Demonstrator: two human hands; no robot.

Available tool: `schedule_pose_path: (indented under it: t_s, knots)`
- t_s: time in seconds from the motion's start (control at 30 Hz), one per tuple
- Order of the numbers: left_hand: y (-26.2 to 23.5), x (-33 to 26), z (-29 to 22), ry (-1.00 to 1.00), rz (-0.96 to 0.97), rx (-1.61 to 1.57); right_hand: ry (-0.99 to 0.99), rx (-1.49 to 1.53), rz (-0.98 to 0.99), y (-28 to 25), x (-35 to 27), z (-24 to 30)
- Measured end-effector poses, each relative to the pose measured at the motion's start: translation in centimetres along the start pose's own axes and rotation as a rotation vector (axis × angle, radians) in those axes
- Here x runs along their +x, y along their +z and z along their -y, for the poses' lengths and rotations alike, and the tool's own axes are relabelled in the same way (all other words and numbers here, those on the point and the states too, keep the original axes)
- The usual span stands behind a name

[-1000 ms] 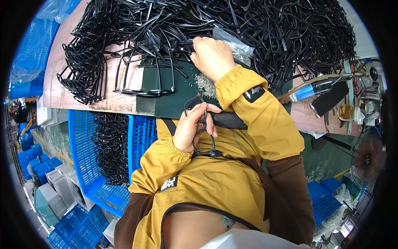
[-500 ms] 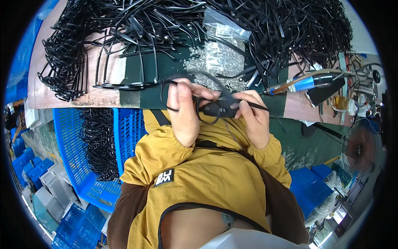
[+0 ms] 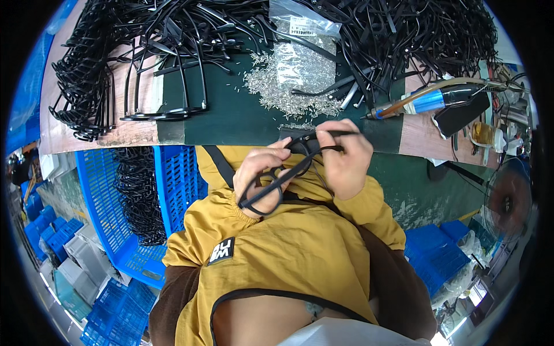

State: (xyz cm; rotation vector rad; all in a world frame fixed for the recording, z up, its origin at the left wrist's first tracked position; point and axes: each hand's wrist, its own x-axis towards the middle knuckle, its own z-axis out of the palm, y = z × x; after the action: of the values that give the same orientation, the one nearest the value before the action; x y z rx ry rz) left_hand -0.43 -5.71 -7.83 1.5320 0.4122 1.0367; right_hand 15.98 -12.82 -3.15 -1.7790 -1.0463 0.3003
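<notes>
Black glasses frame (image 3: 294,172): held between my two hands, in the air just off the near edge of the surface (image 3: 424,135), in front of my yellow smock (image 3: 300,248).
Left fingers (image 3: 270,153): curled and grasping the frame's front; one rim hangs open across my palm, toward the wrist.
Right fingers (image 3: 340,126): pinching a dark temple arm (image 3: 309,138) between thumb and forefinger; I cannot tell whether it is joined to the frame.
Long axis: slanted, from lower left by my left wrist to upper right.
Pointing: rims toward lower left, nearer my body; a long slim bar runs from there up to my right fingers, its far end beside the thumb.
Silver pins (image 3: 268,95): small, loose and heaped on the dark green part of the surface, beyond my hands, with a clear bag (image 3: 306,66) among them.
Screwdriver (image 3: 430,102): blue and black, lying to the right, tip toward the pins.
Open frames (image 3: 164,114): lined up on the left, temples pointing away from me.
Blue basket (image 3: 104,196): below the surface at my left, dark frames (image 3: 138,202) stacked inside.
</notes>
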Motion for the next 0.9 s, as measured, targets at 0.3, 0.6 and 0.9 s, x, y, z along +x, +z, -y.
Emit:
schedule_pose_path:
  t_s: [0.3,0.6,0.9]
  knots:
    - [2.3,1.4,-2.4,-0.182,-0.212,-0.25,0.013,0.122,0.071,-1.0,-0.9,-1.4]
    - [1.0,1.9,-2.8,0.012,0.331,0.34,-0.383,-0.06,0.434,-5.9,3.8,-2.4]
    - [1.0,1.8,-2.9,-0.044,0.318,0.305,-0.497,-0.202,-0.395,-8.7,2.6,-4.1]
